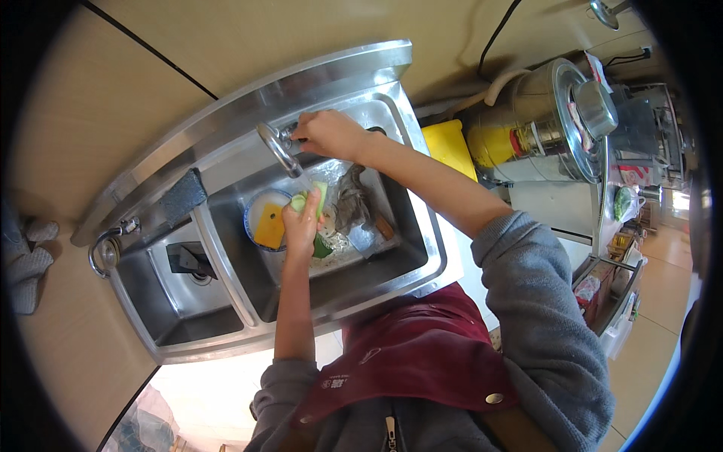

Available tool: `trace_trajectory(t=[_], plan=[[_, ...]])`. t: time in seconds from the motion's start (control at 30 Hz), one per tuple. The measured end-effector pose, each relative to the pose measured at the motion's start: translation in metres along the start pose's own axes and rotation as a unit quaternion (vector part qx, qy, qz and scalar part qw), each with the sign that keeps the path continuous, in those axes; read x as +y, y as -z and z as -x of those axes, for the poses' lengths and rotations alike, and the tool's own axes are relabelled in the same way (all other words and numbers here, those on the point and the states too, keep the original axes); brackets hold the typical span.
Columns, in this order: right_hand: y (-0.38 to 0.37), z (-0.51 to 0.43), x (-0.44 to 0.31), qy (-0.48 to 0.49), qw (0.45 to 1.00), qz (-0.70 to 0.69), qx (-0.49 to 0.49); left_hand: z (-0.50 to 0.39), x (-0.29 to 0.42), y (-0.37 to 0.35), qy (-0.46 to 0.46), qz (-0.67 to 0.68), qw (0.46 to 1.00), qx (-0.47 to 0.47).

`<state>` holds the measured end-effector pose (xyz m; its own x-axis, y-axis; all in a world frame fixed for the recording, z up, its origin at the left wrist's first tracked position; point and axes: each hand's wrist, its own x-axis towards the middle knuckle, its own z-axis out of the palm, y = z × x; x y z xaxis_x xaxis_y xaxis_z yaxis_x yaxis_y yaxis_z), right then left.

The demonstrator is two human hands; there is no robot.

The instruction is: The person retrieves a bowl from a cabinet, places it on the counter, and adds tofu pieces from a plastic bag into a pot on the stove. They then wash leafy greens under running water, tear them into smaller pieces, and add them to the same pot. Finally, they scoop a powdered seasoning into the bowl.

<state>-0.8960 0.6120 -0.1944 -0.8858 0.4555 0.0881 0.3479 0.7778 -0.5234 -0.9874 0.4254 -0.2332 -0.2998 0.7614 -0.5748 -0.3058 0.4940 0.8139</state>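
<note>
My left hand [302, 226] grips a piece of pale green vegetable [319, 195] below the spout of the metal tap [279, 152], and a stream of water seems to fall on it. Up at the tap's base, my right hand [330, 133] has its fingers on the handle, which they partly hide. Left of my left hand, a yellow sponge or cloth [270, 226] sits in a blue-rimmed white bowl [248, 217]. A dark green vegetable piece [322, 247] lies under the hand. To the right are a crumpled grey cloth [353, 198] and a cleaver-like blade [360, 238] with a wooden handle [384, 227].
The steel sink [339, 313] has a second, smaller basin [197, 305] at left, holding a black object [189, 258]. A grey scouring pad [183, 196] rests near the divider. Beyond the right edge stand a yellow bin [449, 148] and a large steel drum [508, 124].
</note>
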Motion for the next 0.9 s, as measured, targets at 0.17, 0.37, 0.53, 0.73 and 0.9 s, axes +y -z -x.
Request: trace_trajectory(t=[0.17, 0.37, 0.53, 0.73, 0.9], plan=[[0.013, -0.010, 0.008, 0.073, 0.993, 0.080, -0.041, 0.009, 0.005, -0.003, -0.052, 0.089, 0.994, -0.034], [0.031, -0.030, 0.019, -0.009, 0.998, 0.043, -0.037, 0.006, 0.005, -0.007, -0.081, 0.090, 0.990, -0.074], [0.022, -0.020, 0.013, -0.105, 0.994, 0.019, -0.035, -0.003, 0.002, -0.012, -0.057, 0.040, 0.997, -0.023], [0.040, 0.049, 0.000, -0.072, 0.966, -0.157, 0.190, 0.000, 0.011, -0.020, -0.069, 0.046, 0.996, -0.040], [0.064, 0.185, -0.005, -0.166, 0.931, -0.221, 0.238, 0.011, 0.013, -0.038, -0.108, -0.002, 0.992, -0.064]])
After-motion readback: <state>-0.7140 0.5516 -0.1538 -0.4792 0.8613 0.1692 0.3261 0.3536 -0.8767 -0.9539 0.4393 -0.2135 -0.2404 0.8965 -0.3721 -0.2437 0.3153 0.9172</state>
